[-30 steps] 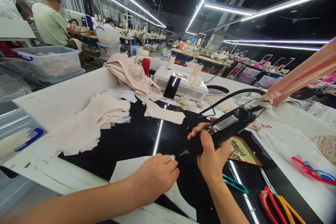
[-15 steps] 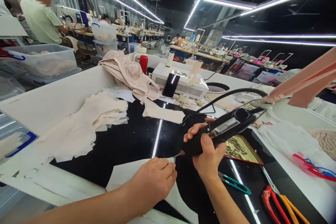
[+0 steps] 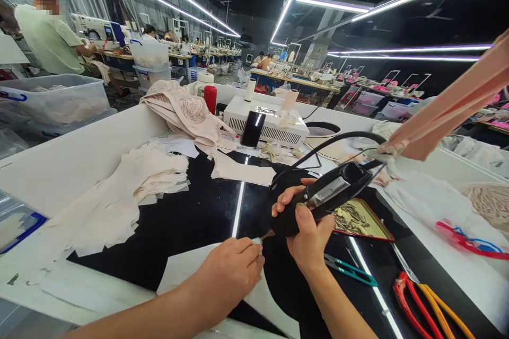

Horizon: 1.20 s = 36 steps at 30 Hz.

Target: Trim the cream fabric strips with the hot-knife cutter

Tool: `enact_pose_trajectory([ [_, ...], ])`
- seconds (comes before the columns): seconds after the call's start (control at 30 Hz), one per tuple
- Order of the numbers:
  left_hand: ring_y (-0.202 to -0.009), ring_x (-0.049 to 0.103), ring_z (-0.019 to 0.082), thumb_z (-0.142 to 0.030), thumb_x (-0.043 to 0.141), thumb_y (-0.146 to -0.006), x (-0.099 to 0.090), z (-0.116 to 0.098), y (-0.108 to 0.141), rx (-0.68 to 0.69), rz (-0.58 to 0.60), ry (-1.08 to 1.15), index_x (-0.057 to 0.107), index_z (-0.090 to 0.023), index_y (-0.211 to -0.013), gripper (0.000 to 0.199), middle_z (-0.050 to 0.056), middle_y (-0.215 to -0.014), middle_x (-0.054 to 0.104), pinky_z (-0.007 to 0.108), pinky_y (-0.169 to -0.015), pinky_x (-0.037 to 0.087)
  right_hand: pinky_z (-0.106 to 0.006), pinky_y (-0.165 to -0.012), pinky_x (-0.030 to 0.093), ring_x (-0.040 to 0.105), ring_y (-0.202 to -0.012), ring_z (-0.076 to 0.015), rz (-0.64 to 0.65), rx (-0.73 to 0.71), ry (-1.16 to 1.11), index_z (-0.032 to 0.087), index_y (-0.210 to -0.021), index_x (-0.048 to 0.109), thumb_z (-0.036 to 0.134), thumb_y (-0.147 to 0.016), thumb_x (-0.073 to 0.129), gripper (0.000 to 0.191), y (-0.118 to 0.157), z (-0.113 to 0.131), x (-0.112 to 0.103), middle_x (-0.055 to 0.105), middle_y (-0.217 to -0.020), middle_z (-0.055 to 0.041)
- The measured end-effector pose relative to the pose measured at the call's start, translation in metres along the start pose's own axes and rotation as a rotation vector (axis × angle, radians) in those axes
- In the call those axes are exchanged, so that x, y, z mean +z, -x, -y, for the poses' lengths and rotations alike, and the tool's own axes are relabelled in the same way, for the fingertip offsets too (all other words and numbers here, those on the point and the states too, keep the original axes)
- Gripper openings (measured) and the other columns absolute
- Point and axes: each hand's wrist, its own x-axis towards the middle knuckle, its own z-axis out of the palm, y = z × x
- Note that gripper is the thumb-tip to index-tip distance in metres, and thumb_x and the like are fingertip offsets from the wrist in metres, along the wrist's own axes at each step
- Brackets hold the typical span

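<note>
My right hand (image 3: 308,233) is wrapped round a black corded hand tool (image 3: 338,190) with a metal panel on its side. The tool slants down to the left, and its thin copper-coloured tip (image 3: 269,234) ends right at my left fingertips. My left hand (image 3: 233,270) is closed in a pinch at the upper edge of a white flat piece (image 3: 186,270), whether cloth or paper I cannot tell. Something small and pale shows at the pinch. The white piece lies on the black glossy tabletop (image 3: 202,217), partly hidden under my left hand and forearm.
Left lies a stack of beige cut pieces (image 3: 119,190); ahead are a beige bra (image 3: 191,108), a phone (image 3: 253,128) and a white vented box (image 3: 270,119). Right are a small tray (image 3: 384,222), teal snips (image 3: 352,271) and red-handled scissors (image 3: 409,302). A co-worker (image 3: 50,37) sits far left.
The whole view has shifted slightly, so most things appear a little further left. Both hands keep their grips, with the tool tip still at my left fingertips.
</note>
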Motion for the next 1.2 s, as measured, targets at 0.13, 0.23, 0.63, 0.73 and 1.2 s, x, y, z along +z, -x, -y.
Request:
enact_pose_trajectory([
  [0.13,-0.104,0.07,0.021,-0.009,0.057,-0.102,0.001,-0.001,0.0,-0.016,-0.008,-0.008,0.068,-0.013,-0.106,0.013,0.007,-0.115,0.076,0.031,-0.075,0.055,-0.03,-0.058,0.054,0.061,-0.064,-0.0137,0.03,-0.012,0.004,0.029,-0.122,0.058,0.037,-0.091,0.078,0.037,0.0,-0.002,-0.002,0.065,-0.084,0.0044],
  [0.23,-0.102,0.07,0.02,-0.012,0.054,-0.105,0.0,-0.002,0.001,-0.036,-0.038,-0.011,0.069,-0.013,-0.107,0.015,0.005,-0.113,0.077,0.031,-0.073,0.054,-0.03,-0.059,0.055,0.062,-0.064,-0.0137,0.042,-0.02,0.008,0.029,-0.122,0.058,0.036,-0.092,0.077,0.036,0.001,-0.003,-0.001,0.065,-0.085,0.0046],
  [0.63,-0.112,0.067,0.021,-0.016,0.059,-0.104,0.002,-0.002,0.005,-0.012,0.016,-0.047,0.069,-0.014,-0.109,0.012,0.006,-0.122,0.075,0.034,-0.083,0.054,-0.029,-0.057,0.055,0.063,-0.064,-0.0131,0.037,-0.029,0.001,0.029,-0.12,0.06,0.038,-0.092,0.078,0.034,-0.001,-0.003,0.001,0.066,-0.084,0.0048],
  [0.73,-0.111,0.068,0.021,-0.017,0.058,-0.104,0.004,-0.002,0.005,-0.022,0.014,-0.048,0.069,-0.014,-0.109,0.012,0.006,-0.123,0.075,0.034,-0.079,0.054,-0.029,-0.057,0.054,0.063,-0.065,-0.0133,0.033,-0.023,0.001,0.029,-0.12,0.059,0.037,-0.092,0.078,0.035,-0.001,-0.004,0.001,0.066,-0.085,0.0046],
  [1.2,-0.107,0.069,0.02,-0.014,0.05,-0.105,0.011,-0.005,0.007,-0.039,-0.054,-0.051,0.068,-0.013,-0.106,0.018,0.007,-0.121,0.074,0.033,-0.085,0.055,-0.029,-0.057,0.054,0.06,-0.062,-0.0129,0.014,-0.024,-0.009,0.029,-0.119,0.06,0.038,-0.09,0.08,0.037,-0.001,0.0,0.003,0.065,-0.082,0.0042],
])
